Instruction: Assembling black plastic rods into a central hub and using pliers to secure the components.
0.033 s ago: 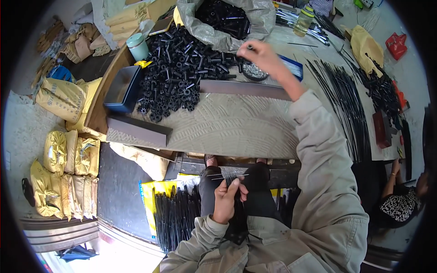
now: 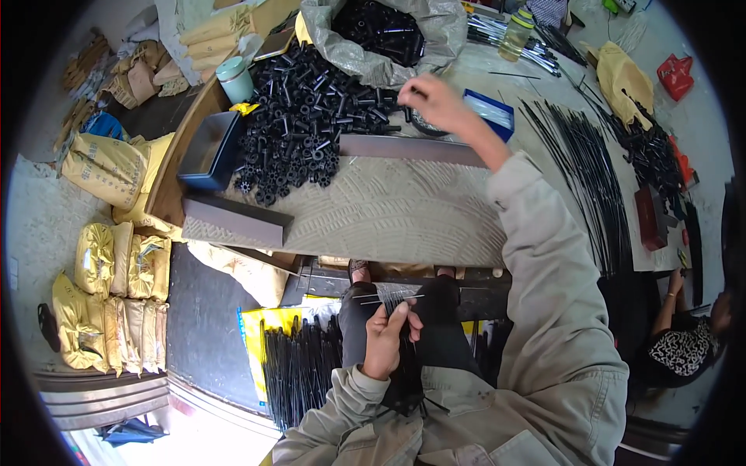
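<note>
My left hand [image 2: 383, 342] is closed round a bundle of thin rods [image 2: 394, 298] above my lap. Their pale metal ends stick up past the thumb, two or three lying crosswise, and the dark lengths run down toward my body. Over the table my right hand [image 2: 440, 105] hovers at the right edge of a heap of short black tubular pieces [image 2: 303, 124]. Its fingers are pinched together and blurred; a dark spot shows between them, but its kind cannot be made out. Beneath this hand, a round black dish [image 2: 423, 126] is mostly hidden.
A grey sack of black parts [image 2: 451, 39] stands behind the heap. Nearby are a blue tray [image 2: 497, 109], a blue bin [image 2: 210, 147], a teal cup [image 2: 234, 78] and a glass bottle [image 2: 517, 35]. Long black rods [image 2: 587, 179] lie right; more rods [image 2: 299, 365] stand beside my legs. Another person [image 2: 684, 349] sits far right.
My right hand has shifted slightly left and down, covering more of the round dish and uncovering more of the blue tray. The left hand keeps its hold on the rods.
</note>
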A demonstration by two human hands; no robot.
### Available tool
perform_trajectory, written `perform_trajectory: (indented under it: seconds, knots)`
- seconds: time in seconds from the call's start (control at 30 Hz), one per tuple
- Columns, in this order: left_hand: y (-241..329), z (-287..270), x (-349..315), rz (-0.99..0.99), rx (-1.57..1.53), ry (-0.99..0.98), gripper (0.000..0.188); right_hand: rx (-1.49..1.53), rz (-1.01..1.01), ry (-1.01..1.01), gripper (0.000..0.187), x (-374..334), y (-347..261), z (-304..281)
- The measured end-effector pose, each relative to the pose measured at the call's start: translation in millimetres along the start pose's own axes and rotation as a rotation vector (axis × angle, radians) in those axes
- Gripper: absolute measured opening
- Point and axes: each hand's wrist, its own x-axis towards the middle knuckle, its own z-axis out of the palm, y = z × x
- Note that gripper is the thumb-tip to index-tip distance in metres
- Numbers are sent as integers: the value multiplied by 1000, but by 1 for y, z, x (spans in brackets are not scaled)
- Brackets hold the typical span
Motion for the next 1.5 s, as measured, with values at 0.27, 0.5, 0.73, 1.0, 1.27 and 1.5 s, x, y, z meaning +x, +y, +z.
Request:
perform_trajectory:
  seconds: [0.27,0.5,0.73,1.0,1.27,1.5]
  knots:
    - [-6,15,-24,22,11,-14,22,-756,-37,-138,13,-22,-11,21]
    - [-7,23,-23,43,-4,-34,24,282,182,-286,16,-144,-114,-17]
    - [-12,45,-34,58,-27,-153,25,727,414,-238,15,-235,-118,-1]
    - [-17,51,-55,149,48,-157,19,861,512,-231,19,-244,-128,6]
    - [-28,58,-72,301,8,-112,22,962,438,-263,20,-249,-140,16]
    - [-26,64,-70,319,11,-146,26,946,366,-319,20,-254,-142,18]
